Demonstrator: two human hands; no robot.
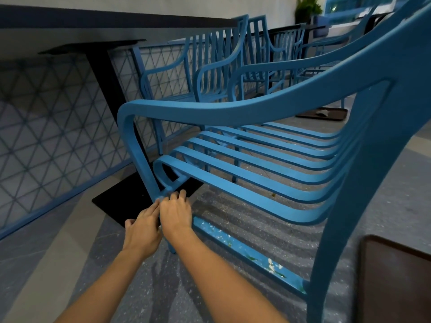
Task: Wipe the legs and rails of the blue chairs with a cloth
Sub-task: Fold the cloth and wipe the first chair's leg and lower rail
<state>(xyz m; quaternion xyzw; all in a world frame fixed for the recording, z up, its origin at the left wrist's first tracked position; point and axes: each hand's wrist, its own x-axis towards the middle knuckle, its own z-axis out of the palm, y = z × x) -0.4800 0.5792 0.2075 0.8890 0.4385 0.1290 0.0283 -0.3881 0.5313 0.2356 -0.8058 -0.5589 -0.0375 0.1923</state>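
A blue metal chair [256, 108] with a slatted seat fills the view, seen from its side. Its front leg [140, 155] runs down from the armrest to the floor. My left hand [142, 227] and my right hand [176, 210] close around this leg side by side, just below the seat's curled front edge. My fingers wrap the tube and touch each other. A small pale bit shows between the hands; I cannot tell whether it is a cloth. The low side rail [245, 250] carries white specks and smears.
A black table pedestal [105, 78] and its flat base [116, 203] stand just left of the leg. A blue lattice fence [46, 124] runs along the left. More blue chairs [210, 73] stand behind. A dark brown surface [396, 280] sits at lower right.
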